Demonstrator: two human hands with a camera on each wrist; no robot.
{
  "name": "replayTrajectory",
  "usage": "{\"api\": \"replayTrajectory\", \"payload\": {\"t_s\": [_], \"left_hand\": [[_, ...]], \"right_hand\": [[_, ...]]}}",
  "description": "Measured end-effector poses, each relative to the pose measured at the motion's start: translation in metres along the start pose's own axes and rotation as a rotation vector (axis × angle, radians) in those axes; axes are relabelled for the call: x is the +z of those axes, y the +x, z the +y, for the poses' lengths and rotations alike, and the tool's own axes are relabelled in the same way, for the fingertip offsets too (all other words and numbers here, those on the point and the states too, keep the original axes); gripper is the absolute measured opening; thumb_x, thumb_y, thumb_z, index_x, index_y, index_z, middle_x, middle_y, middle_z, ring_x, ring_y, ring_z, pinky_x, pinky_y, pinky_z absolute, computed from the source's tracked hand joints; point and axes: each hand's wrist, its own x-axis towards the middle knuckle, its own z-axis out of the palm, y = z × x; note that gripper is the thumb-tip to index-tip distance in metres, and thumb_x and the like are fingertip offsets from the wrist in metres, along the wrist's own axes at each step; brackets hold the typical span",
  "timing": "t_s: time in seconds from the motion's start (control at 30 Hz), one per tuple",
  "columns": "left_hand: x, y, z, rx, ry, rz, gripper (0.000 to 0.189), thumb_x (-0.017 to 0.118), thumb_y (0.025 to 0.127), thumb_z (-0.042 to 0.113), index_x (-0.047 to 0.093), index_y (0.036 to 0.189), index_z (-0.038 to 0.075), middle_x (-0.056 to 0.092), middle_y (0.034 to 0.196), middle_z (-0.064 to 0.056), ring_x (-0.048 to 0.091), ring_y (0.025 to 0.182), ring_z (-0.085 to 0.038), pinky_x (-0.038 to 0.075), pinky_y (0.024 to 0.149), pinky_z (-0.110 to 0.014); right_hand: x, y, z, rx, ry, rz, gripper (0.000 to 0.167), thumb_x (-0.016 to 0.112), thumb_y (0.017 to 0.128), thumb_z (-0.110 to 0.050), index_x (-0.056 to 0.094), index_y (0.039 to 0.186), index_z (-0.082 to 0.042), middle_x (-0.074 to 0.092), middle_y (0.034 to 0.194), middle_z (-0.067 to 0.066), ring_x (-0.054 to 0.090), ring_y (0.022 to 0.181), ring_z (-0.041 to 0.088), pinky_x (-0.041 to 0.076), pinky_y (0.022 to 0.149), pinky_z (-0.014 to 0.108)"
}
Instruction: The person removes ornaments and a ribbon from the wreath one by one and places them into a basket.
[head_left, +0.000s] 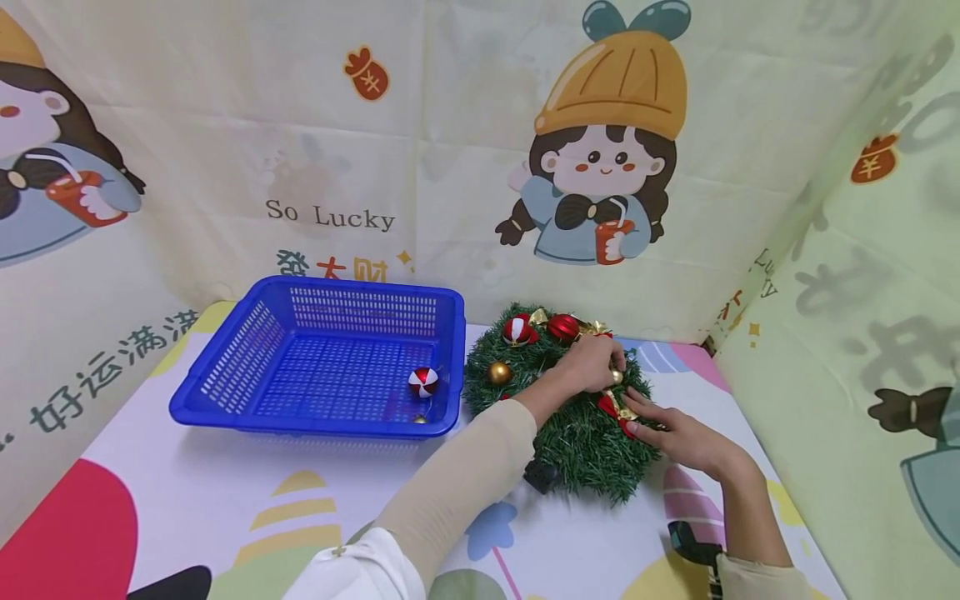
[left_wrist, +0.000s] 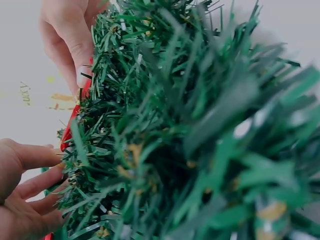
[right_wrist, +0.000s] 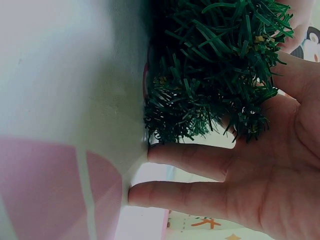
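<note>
A green tinsel wreath (head_left: 600, 454) lies on the table, dressed with red-and-white and red balls, gold balls and bows. My left hand (head_left: 588, 364) reaches over its upper right part, fingertips down among the tinsel beside a small gold ball (head_left: 617, 377); I cannot tell whether they pinch it. At the wreath's right edge my right hand (head_left: 686, 437) has its fingers spread, its thumb touching a red bow with gold ribbon (head_left: 618, 408). Two straight fingers (right_wrist: 185, 192) of it reach down to the tabletop in the right wrist view. Tinsel hides its other fingertips there.
Left of the wreath stands a blue plastic basket (head_left: 330, 425) holding a red-and-white ball (head_left: 423, 382) and a small gold piece (head_left: 419, 419). Printed cloth walls (head_left: 450, 167) close off the back and sides. A black object (head_left: 542, 475) sits at the wreath's near edge, under the left forearm.
</note>
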Motion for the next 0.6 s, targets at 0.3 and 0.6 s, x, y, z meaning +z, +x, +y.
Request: {"api": "replayTrajectory", "payload": {"t_s": [0.3, 0.6], "left_hand": [[-0.008, -0.005, 0.0, -0.014, -0.034, 0.019, 0.011, 0.069, 0.1, 0.017, 0.076, 0.107, 0.021, 0.07, 0.098, 0.007, 0.062, 0.086, -0.01, 0.049, 0.072, -0.022], [-0.012, -0.016, -0.005, -0.042, -0.091, 0.017, 0.013, 0.07, 0.1, 0.016, 0.076, 0.111, 0.02, 0.069, 0.096, 0.006, 0.06, 0.084, -0.009, 0.048, 0.07, -0.022]], "right_hand": [[0.0, 0.002, 0.0, 0.011, -0.009, -0.005, 0.067, 0.057, 0.106, -0.042, 0.037, 0.162, -0.012, 0.017, 0.173, 0.017, 0.012, 0.155, 0.055, 0.024, 0.116, 0.076], [0.0, 0.002, 0.001, 0.004, 0.002, -0.011, 0.067, 0.057, 0.106, -0.04, 0.036, 0.162, -0.01, 0.016, 0.173, 0.017, 0.011, 0.154, 0.057, 0.023, 0.115, 0.077]]}}
